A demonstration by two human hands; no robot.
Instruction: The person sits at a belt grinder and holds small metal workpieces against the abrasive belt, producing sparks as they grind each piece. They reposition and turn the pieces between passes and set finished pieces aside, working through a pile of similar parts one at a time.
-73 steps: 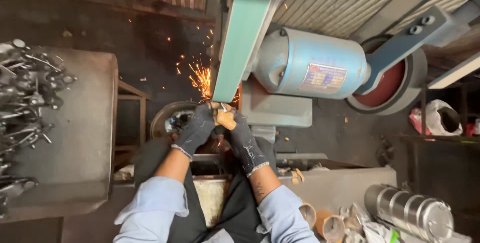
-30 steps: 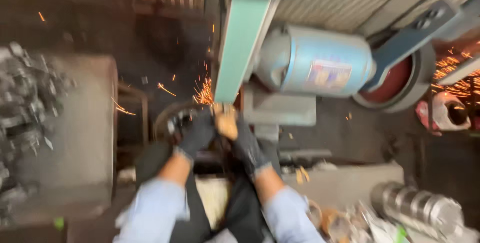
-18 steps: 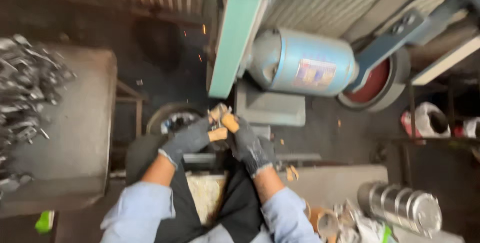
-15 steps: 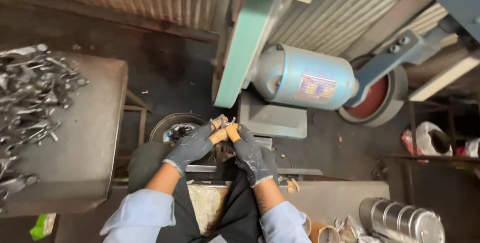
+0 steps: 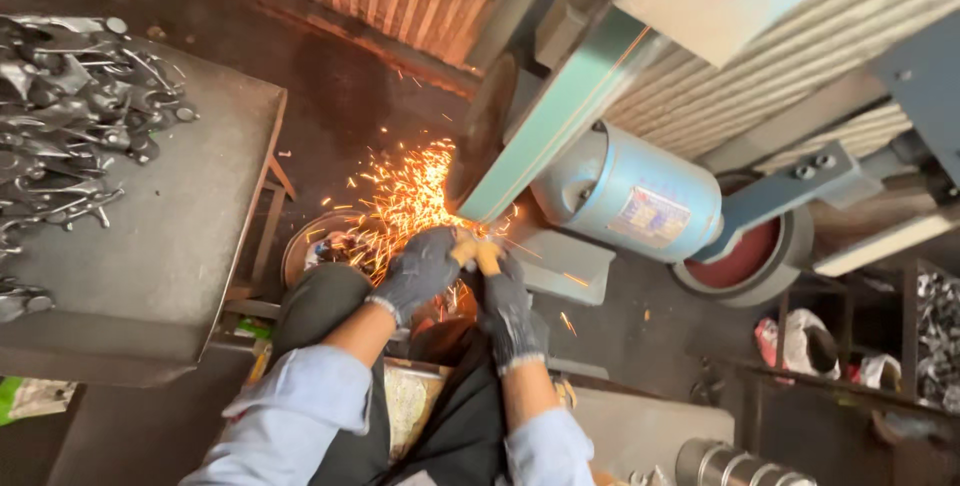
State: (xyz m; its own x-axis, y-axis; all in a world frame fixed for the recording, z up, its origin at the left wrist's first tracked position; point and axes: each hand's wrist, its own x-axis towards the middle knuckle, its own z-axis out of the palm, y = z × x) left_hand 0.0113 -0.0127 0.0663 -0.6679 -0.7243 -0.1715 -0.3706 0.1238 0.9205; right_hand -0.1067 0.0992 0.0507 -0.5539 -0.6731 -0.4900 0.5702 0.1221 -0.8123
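Observation:
Both my hands wear dark grey gloves with orange fingertips. My left hand [image 5: 418, 271] and my right hand [image 5: 503, 298] are closed together on a small workpiece [image 5: 470, 246], mostly hidden by the fingers. The piece is pressed against the green sanding belt [image 5: 560, 116] where it wraps the dark contact wheel [image 5: 478, 136]. Orange sparks [image 5: 400, 196] spray left and down from the contact point.
A blue motor [image 5: 630, 196] sits right of the belt, with a red-faced wheel [image 5: 750, 256] beyond it. A grey metal table [image 5: 170, 236] at left carries a pile of metal parts [image 5: 70, 116]. A round bin [image 5: 315, 246] stands under the sparks. Metal cylinders [image 5: 730, 466] lie bottom right.
The hands had drawn the piece back from the belt with no sparks; now it is pressed against the belt again and sparks fly. The view has shifted and tilted.

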